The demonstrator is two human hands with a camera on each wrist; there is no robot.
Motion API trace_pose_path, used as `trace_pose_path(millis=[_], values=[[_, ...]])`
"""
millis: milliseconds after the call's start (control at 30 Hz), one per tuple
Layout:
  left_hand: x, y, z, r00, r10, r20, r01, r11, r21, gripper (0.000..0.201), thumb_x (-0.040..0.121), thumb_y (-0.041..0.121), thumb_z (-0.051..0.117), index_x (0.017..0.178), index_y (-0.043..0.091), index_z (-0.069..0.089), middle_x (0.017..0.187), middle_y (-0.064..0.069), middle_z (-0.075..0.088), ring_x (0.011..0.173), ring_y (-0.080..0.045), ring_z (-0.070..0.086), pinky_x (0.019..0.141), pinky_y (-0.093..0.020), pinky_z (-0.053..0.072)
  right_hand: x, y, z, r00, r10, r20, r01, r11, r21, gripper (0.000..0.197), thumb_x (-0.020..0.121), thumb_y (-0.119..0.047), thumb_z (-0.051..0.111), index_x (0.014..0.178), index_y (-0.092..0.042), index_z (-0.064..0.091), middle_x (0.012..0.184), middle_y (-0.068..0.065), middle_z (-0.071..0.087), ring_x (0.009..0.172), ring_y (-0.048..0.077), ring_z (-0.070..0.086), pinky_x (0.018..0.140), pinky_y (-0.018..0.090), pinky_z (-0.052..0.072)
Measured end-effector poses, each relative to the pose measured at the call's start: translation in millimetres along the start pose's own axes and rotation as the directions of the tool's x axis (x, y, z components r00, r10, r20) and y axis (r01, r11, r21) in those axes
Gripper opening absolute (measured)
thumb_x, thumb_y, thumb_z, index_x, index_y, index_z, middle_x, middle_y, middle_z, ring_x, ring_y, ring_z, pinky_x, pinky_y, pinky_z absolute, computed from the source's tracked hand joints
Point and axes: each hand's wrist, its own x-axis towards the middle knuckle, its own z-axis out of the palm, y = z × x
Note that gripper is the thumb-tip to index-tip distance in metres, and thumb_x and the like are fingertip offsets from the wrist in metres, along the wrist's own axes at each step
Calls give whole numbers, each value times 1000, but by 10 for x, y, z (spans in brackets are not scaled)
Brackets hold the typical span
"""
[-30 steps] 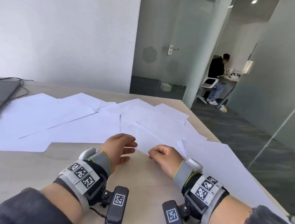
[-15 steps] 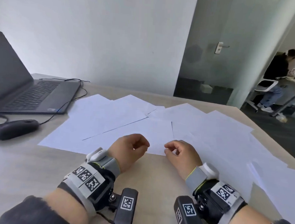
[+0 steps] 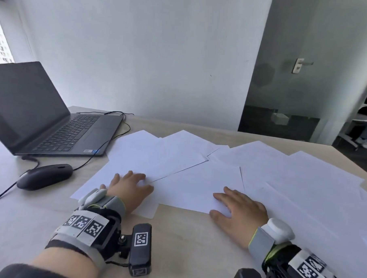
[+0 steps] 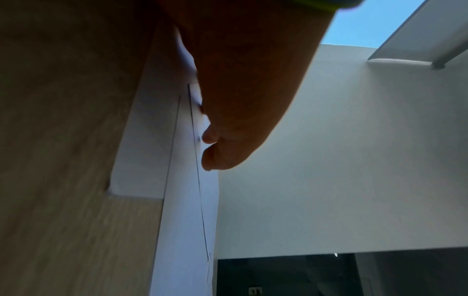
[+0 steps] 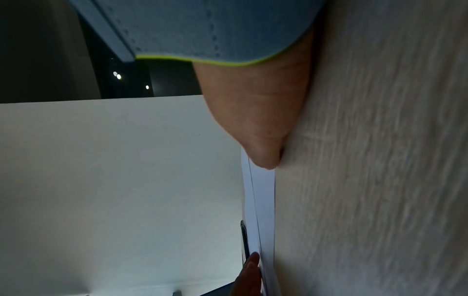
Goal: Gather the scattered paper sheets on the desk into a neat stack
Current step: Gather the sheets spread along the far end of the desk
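Several white paper sheets (image 3: 197,177) lie spread and overlapping across the light wooden desk (image 3: 184,244), from beside the laptop to the right edge. My left hand (image 3: 130,187) lies flat, fingers spread, on the leftmost sheets (image 4: 187,200). My right hand (image 3: 236,204) lies flat on the near edge of a middle sheet, fingers pointing left. In the right wrist view the heel of the right hand (image 5: 260,140) meets the desk at the sheets' edge (image 5: 260,210). Neither hand grips anything.
An open dark laptop (image 3: 42,116) stands at the back left with a black wired mouse (image 3: 44,176) in front of it; its cable trails over the desk. The desk's right edge (image 3: 354,165) drops to a dark floor. A wall rises behind the desk.
Both hands were loosely curled at the sheets' near edge; now they lie flat on the paper, the left one further left. The head view has swung left, bringing the laptop fully in.
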Motion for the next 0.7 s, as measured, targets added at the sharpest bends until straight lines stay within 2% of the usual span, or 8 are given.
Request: trace_pose_path(millis=[133, 200, 333, 367, 433, 500, 600, 700], values=[[-64, 104, 7, 996, 52, 68, -56, 997, 50, 50, 99, 57, 41, 147, 46, 39, 166, 17, 22, 155, -19, 12, 120, -44, 11, -67, -8, -17, 1000, 5, 11, -5, 1000, -22, 62, 89, -71, 33, 148, -53, 27, 164, -22, 14, 151, 9, 11, 116, 39, 16], [-98, 139, -2, 996, 58, 64, -63, 996, 70, 47, 99, 59, 39, 144, 46, 43, 164, 15, 28, 152, -21, 19, 117, -41, 16, -82, -8, -22, 1000, 18, -7, -18, 999, -33, 62, 87, -72, 33, 147, -53, 29, 160, -23, 20, 148, 10, 15, 113, 39, 18], [-112, 114, 6, 999, 43, -14, -43, 999, 1, 23, 94, 64, 40, 98, 54, 61, 126, 20, 62, 125, -16, 50, 100, -40, 27, -99, 25, -35, 999, 8, -33, -8, 1000, -15, 58, 85, -73, 37, 140, -54, 40, 141, -25, 34, 138, 8, 27, 107, 35, 24], [-93, 98, 3, 999, 26, -43, -27, 999, -31, 21, 94, 63, 43, 97, 53, 61, 125, 19, 64, 122, -17, 52, 98, -39, 28, -104, 34, -38, 999, 1, -44, -1, 1000, -4, 56, 85, -73, 38, 137, -54, 44, 136, -26, 36, 135, 7, 29, 105, 34, 24], [-17, 19, 9, 995, -20, -99, 16, 999, -36, 31, 94, 60, 48, 120, 49, 61, 144, 12, 54, 134, -21, 44, 105, -40, 27, -114, 49, -41, 999, -8, -53, 9, 1000, 14, 60, 81, -76, 35, 136, -54, 44, 137, -28, 35, 138, 5, 28, 106, 34, 23], [111, -117, 13, 987, -99, -124, 92, 994, -60, 54, 89, 62, 54, 139, 42, 50, 159, 4, 37, 146, -28, 29, 117, -42, 24, -114, 56, -26, 1000, -16, -26, 17, 999, 27, 67, 79, -80, 35, 141, -56, 36, 153, -27, 24, 148, 5, 14, 113, 37, 16], [263, -288, 11, 966, -225, -128, 212, 971, -107, 83, 74, 76, 52, 148, 41, 37, 159, 0, 36, 147, -32, 26, 119, -51, 26, -103, 54, 4, 998, -31, 51, 30, 999, 11, 75, 79, -84, 38, 147, -57, 24, 165, -22, 5, 153, 5, -2, 120, 41, 5], [305, -261, -4, 962, -245, -121, 236, 968, -79, 97, 66, 84, 47, 151, 40, 32, 157, 1, 37, 145, -31, 27, 117, -53, 29, -83, 57, 19, 997, -39, 62, 39, 999, 4, 78, 78, -86, 36, 148, -56, 21, 166, -21, 3, 153, 6, -2, 120, 42, 4]])
